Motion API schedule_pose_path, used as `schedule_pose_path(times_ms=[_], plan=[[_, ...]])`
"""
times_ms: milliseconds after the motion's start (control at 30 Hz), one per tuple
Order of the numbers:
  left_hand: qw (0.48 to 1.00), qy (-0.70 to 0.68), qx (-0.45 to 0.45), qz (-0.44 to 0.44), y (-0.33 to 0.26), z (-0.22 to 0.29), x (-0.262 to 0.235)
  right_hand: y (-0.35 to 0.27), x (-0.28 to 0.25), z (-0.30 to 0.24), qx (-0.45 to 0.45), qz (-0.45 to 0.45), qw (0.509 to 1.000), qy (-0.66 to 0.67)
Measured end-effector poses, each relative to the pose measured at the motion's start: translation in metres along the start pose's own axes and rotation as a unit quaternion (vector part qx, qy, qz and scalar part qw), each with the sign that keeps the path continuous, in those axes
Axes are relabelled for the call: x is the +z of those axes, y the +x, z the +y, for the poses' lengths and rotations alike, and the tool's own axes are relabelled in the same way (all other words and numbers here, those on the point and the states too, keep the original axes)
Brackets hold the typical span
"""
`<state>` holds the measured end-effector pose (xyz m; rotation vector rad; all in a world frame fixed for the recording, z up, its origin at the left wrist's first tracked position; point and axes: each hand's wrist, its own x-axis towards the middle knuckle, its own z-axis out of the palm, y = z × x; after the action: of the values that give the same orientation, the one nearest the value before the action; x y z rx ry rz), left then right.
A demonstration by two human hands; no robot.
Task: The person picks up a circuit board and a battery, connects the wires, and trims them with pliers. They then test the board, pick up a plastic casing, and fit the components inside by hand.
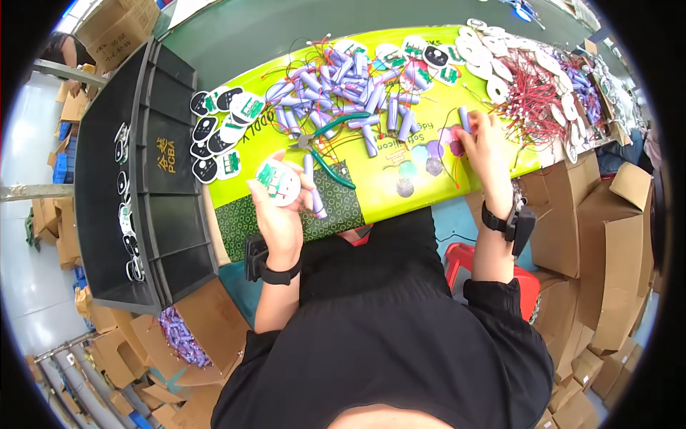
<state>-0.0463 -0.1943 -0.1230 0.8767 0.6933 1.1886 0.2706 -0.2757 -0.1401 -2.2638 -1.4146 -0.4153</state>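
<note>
And there it ran, the worktop's (441, 187) yellow stretch, right of the green-handled cutters (331, 170) out to the near edge! Just left of the cutters, the left hand (279, 214) grasped a white-rimmed circuit piece (277, 181); well right of them, the right hand (488, 149) met a lavender cylinder (464, 119), its grip impossible to tell. Beyond the cutters, a cylinder heap (346, 82) crowded the way; red wires (529, 107) tangled far right of them, a black crate (179, 243) walled their left. Dark print marked the worktop right of the cutters.
</note>
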Motion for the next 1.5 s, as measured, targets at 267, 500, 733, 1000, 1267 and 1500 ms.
schedule_pose_path(times_ms=[267,500,733,1000,1267,1500], plan=[[1.000,-0.008,0.021,0.008,0.000,0.021,0.007,0.022,0.028,-0.003,0.035,0.001,0.987,0.159],[0.997,0.018,0.064,0.023,0.000,0.032,0.008,0.064,0.019,-0.038,-0.002,-0.013,0.991,0.133],[0.997,0.017,0.060,0.040,0.001,0.030,0.006,0.097,0.063,-0.025,-0.071,0.003,0.970,0.232],[0.996,-0.010,0.069,0.063,0.004,0.029,-0.005,0.045,-0.006,-0.105,-0.140,-0.130,0.927,0.322],[0.999,-0.010,0.050,0.003,0.005,0.018,-0.003,-0.001,0.012,-0.180,-0.260,-0.125,0.950,0.121],[0.997,-0.081,-0.009,-0.009,0.008,0.020,-0.013,0.019,0.025,-0.179,-0.334,-0.137,0.921,0.148]])
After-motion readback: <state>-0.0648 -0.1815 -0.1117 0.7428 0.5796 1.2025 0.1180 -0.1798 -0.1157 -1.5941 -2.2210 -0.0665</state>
